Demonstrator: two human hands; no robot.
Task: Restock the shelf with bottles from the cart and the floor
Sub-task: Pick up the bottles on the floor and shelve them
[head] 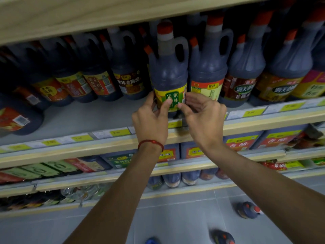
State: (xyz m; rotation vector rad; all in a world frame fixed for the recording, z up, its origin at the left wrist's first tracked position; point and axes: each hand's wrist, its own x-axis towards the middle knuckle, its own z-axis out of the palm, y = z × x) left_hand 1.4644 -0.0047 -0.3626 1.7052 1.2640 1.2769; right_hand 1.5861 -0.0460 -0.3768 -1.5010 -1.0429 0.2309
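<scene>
A dark bottle [168,71] with a red cap, a handle and a yellow-green label stands upright near the front of the shelf [91,118]. My left hand [151,118] grips its lower left side, thumb on the label. My right hand [202,111] holds its lower right side, fingers curled round the label's edge. Two more dark bottles stand on the floor, one [247,210] at the lower right and another [223,237] at the bottom edge.
Rows of similar dark bottles [209,67] fill the shelf on both sides and behind. A bare stretch of shelf lies left of the held bottle. Price tags [119,132] line the shelf's front rail. Lower shelves hold boxes and bottles. The floor is grey tile.
</scene>
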